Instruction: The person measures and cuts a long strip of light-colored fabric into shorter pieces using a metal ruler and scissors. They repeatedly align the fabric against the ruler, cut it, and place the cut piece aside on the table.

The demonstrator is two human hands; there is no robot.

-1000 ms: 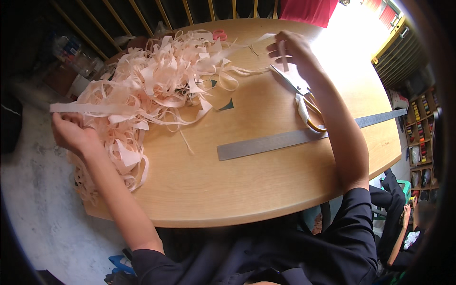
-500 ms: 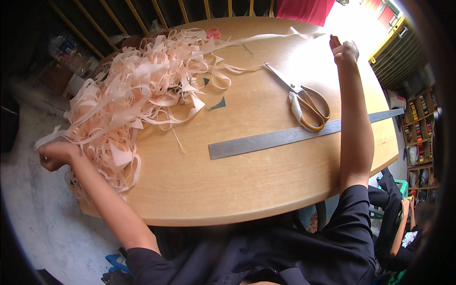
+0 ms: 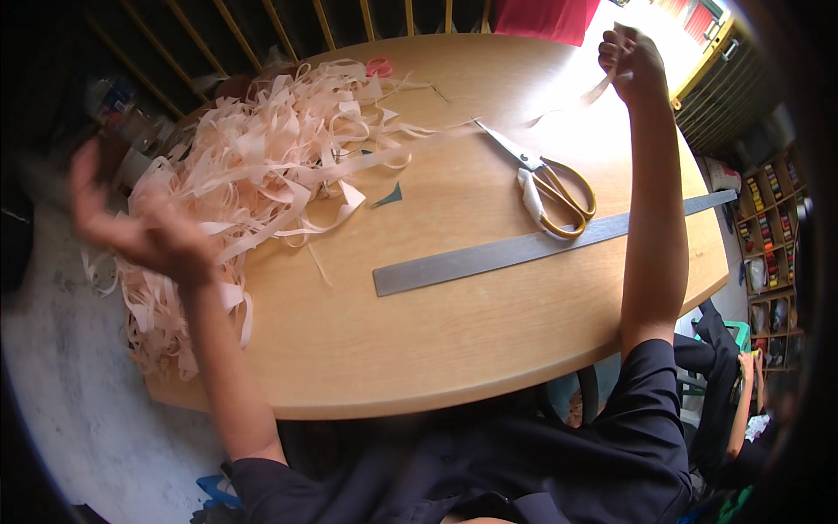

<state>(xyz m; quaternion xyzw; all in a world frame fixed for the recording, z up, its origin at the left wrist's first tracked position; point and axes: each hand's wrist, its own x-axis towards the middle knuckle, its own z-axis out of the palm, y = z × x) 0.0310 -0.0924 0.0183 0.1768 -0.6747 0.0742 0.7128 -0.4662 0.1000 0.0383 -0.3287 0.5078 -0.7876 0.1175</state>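
My right hand point(image 3: 635, 68) is raised over the bright far right of the table, its fingers closed on a pale peach fabric strip point(image 3: 597, 91). That strip trails down to the left, past the tip of the scissors, toward a tangled heap of similar strips point(image 3: 262, 144). Over the heap's left side, my left hand point(image 3: 148, 223) is lifted and smeared by motion, its fingers spread with nothing seen in them. Large scissors point(image 3: 569, 194) with brown handles, one partly wrapped in white, lie between the heap and my right forearm.
A steel ruler point(image 3: 471, 265) lies across the table point(image 3: 419, 349), partly under the scissors and behind my right forearm. A small dark green scrap point(image 3: 389, 196) and pink-handled scissors point(image 3: 379, 67) are near the heap. Thread shelves point(image 3: 770, 227) and another person's arm point(image 3: 742, 406) appear at right.
My left hand has gone from a closed fist by the heap's left edge to spread fingers, higher up. My right hand has risen slightly, and the strip now sags lower.
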